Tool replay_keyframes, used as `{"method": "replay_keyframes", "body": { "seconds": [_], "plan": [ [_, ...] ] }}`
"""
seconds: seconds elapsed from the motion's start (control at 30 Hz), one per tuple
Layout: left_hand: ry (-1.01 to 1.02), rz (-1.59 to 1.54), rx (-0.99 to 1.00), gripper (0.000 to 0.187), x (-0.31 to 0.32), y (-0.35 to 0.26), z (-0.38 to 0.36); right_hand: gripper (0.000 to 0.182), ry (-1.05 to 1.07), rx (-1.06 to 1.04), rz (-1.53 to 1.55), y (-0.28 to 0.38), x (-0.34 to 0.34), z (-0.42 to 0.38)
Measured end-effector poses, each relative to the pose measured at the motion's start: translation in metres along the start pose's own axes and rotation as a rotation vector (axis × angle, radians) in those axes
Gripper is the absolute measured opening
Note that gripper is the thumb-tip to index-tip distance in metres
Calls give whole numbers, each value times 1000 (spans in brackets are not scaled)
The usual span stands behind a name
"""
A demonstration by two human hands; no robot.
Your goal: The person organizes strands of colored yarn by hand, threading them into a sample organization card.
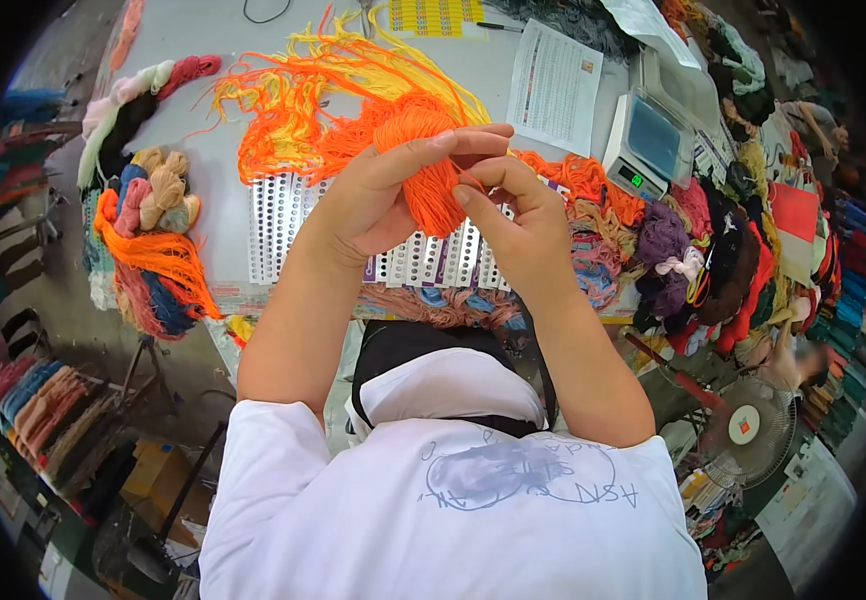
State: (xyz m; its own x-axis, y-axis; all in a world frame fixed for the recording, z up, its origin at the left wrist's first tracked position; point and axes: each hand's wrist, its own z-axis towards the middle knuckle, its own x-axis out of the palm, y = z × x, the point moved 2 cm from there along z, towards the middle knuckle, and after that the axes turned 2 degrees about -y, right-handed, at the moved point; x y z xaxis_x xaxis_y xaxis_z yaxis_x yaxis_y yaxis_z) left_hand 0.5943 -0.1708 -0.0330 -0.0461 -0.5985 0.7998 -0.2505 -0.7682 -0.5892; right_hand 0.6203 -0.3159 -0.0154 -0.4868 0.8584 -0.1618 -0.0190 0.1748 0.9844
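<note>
An orange yarn skein (431,200) is held above the table, bunched in my left hand (378,185), whose thumb lies across its front. On the skein's right side, my right hand (528,225) pinches with thumb and forefinger at what looks like an orange strand; the other fingers are curled. Behind the skein, loose orange yarn (278,140) and yellow yarn (433,70) spread over the table. Beneath my hands lie white cards with rows of holes (443,258), partly covered by my wrists.
A printed sheet (555,85) and a digital scale (643,145) stand to the right. Piles of coloured yarn (668,235) crowd the right edge; more skeins (158,195) hang at the left. A pen (499,27) lies at the back. A fan (748,430) stands lower right.
</note>
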Motion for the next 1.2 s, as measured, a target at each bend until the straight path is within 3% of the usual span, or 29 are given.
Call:
{"method": "replay_keyframes", "body": {
  "seconds": [0.07, 0.13, 0.23, 0.67, 0.83, 1.2],
  "plan": [
    [-52, -11, -6, 47, -1, -3, -4, 10, 13, 22, 35, 6, 0, -3],
    [-61, -16, -20, 45, -4, -9, -10, 9, 8, 239, 295, 10, 1, -7],
    [-70, 25, -6, 45, -3, -11, -15, 10, 16, 221, 404, 14, 4, -10],
    [-90, 167, 89, 62, 10, -10, -18, 11, 20, 284, 251, 24, 0, -18],
    [-109, 189, 81, 64, 11, -11, -21, 9, -4, 261, 424, 23, 0, -20],
    [-84, 132, 62, 69, 17, -8, -17, 9, -28, 301, 477, 21, -6, -27]
  ]
}}
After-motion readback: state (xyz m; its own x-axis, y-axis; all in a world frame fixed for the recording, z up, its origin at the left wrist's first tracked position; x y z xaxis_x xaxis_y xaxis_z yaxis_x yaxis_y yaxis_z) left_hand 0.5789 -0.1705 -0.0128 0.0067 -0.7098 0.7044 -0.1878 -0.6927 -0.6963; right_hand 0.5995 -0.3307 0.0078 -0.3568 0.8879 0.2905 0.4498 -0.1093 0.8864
